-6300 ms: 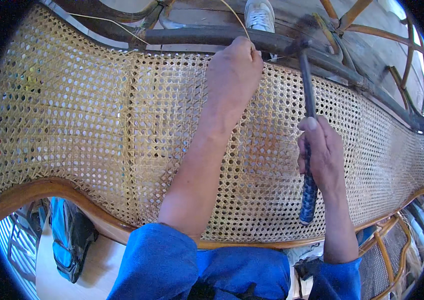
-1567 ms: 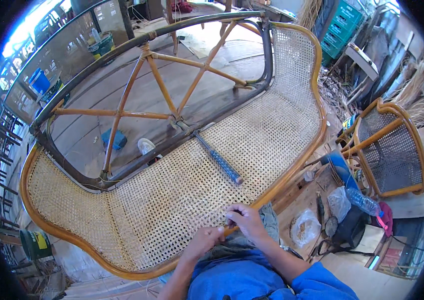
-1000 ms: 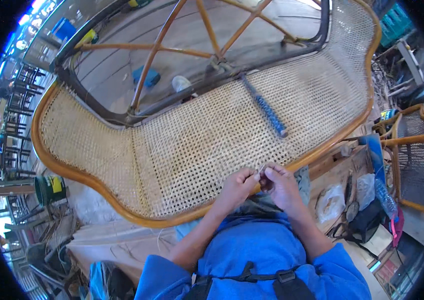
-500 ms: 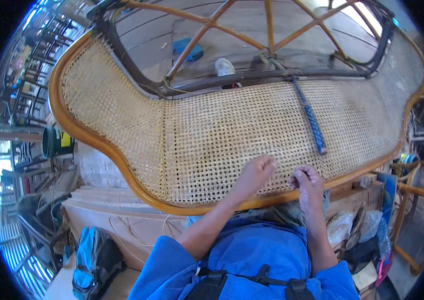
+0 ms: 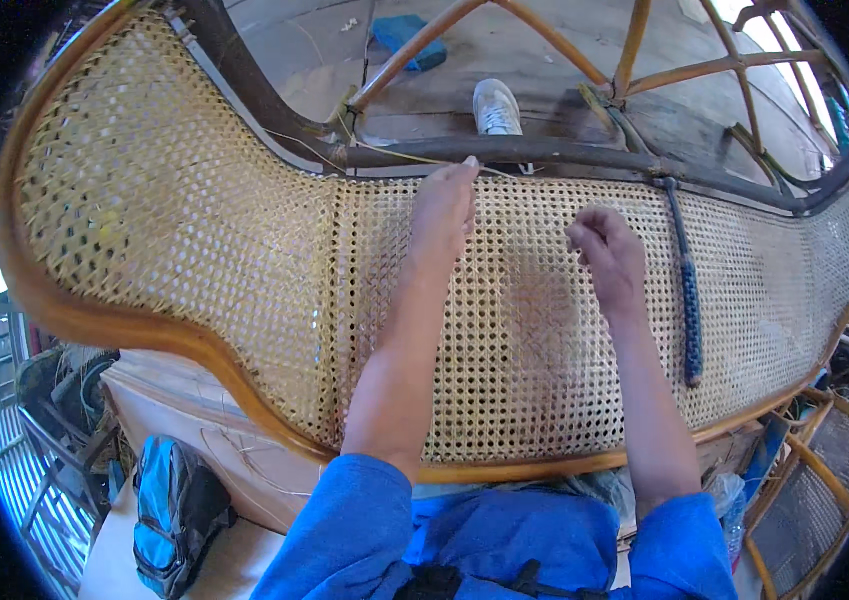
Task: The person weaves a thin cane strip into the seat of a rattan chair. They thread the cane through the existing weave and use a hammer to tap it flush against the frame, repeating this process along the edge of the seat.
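A wide woven cane panel (image 5: 505, 400) in a curved brown rattan rim (image 5: 185, 345) spreads in front of me. Over its far edge my left hand (image 5: 445, 210) is closed, thumb and fingertips pinching a thin pale cane strand (image 5: 400, 154). That strand runs along the dark frame bar (image 5: 545, 152) behind the panel. My right hand (image 5: 610, 252) hovers above the weave, to the right of the left one, its fingers curled together; what they hold, if anything, is too small to see. Further right lies a hammer-like tool (image 5: 690, 320) with a blue patterned handle, its far end against the bar.
Brown rattan struts (image 5: 635, 50) rise beyond the bar. A white shoe (image 5: 497, 108) and a blue cloth (image 5: 410, 42) are on the floor there. At the lower left sits a blue and black backpack (image 5: 170, 515). Another rattan frame (image 5: 815, 470) stands at the lower right.
Both hands have moved from the panel's near edge forward over the weave, the left one reaching its far edge and the thin strand. The view has shifted closer to the panel.
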Tool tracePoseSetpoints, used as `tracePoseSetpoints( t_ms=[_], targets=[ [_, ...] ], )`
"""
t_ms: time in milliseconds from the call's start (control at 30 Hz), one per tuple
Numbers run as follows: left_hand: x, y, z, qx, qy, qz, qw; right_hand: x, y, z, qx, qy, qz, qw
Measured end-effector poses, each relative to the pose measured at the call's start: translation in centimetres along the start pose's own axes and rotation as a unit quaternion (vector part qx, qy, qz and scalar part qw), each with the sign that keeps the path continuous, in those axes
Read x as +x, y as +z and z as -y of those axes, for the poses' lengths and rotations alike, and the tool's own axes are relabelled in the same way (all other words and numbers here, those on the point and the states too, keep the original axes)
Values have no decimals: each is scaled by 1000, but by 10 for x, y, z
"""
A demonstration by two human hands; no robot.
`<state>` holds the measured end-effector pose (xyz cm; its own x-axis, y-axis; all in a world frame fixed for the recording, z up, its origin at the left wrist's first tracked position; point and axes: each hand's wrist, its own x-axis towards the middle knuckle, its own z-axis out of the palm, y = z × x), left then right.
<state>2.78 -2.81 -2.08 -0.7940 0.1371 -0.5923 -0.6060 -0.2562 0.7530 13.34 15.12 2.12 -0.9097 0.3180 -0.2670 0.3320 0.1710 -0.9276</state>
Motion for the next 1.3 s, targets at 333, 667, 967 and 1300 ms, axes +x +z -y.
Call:
tracePoseSetpoints(
  t_ms=[333, 667, 967, 1300],
  targets=[
    [30, 10, 1, 448, 231, -100, 858, 93, 56, -25, -145, -105, -15, 984],
    [27, 10, 8, 507, 247, -137, 814, 96, 67, -35, -183, -137, -9, 973],
    [22, 14, 4, 465, 221, -107, 851, 101, 65, -39, -249, -178, 0, 952],
    [17, 10, 7, 445, 245, -98, 856, 96, 78, -42, -294, -227, -51, 927]
  ],
)
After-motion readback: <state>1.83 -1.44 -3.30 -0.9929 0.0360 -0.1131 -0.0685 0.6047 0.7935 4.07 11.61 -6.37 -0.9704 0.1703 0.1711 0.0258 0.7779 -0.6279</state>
